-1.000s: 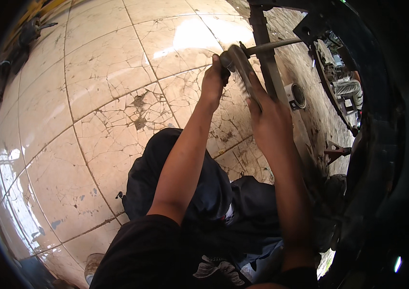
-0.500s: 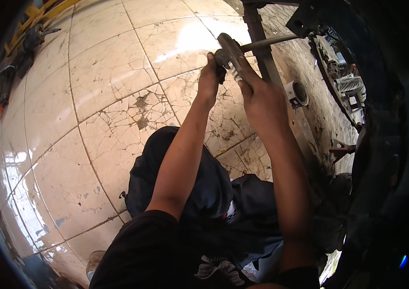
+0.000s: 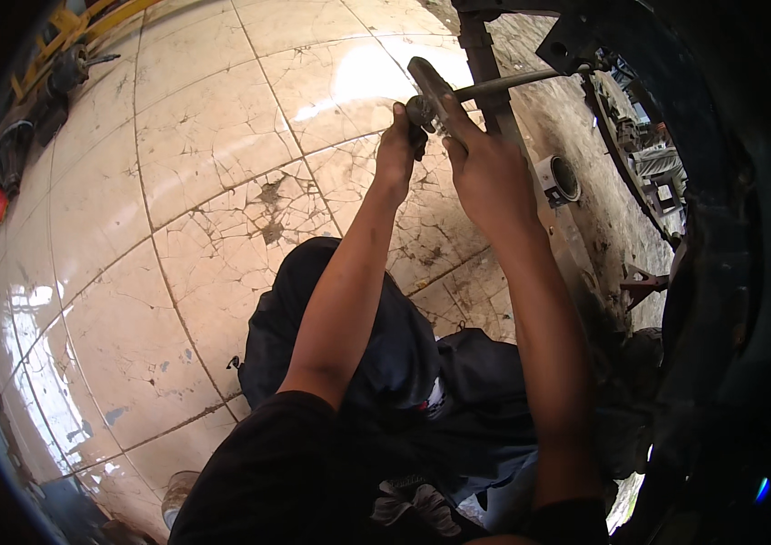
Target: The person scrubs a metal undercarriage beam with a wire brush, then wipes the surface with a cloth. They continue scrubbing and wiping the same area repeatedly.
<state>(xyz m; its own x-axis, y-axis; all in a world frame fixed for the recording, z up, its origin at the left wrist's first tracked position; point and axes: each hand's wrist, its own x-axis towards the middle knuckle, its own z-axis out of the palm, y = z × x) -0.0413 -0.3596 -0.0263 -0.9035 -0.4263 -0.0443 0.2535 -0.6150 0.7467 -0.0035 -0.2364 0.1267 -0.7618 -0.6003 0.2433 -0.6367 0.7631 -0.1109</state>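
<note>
My left hand (image 3: 395, 154) is closed around the dark round knuckle (image 3: 420, 111) at the near end of a slim metal rod (image 3: 526, 80). The rod runs off to the right toward the dark vehicle underside. In my right hand (image 3: 494, 182) is a long, flat, dark hand tool (image 3: 431, 80), slanted across the rod beside the knuckle. A pale patch shows along the tool next to my fingers; its exact kind I cannot make out. My right fingers lie along the tool, and they hide its lower part.
A dark upright metal bar (image 3: 485, 73) stands behind the rod. On the floor at right are a pale can (image 3: 558, 180) and a reddish stand (image 3: 644, 285). Dark vehicle parts crowd the right side. At far left, a yellow frame (image 3: 68, 32) and dark parts lie on cracked tiles (image 3: 213, 209).
The tool and my right hand have shifted slightly up and left along the knuckle. The pale ridged patch shows less now. My left hand stays on the knuckle.
</note>
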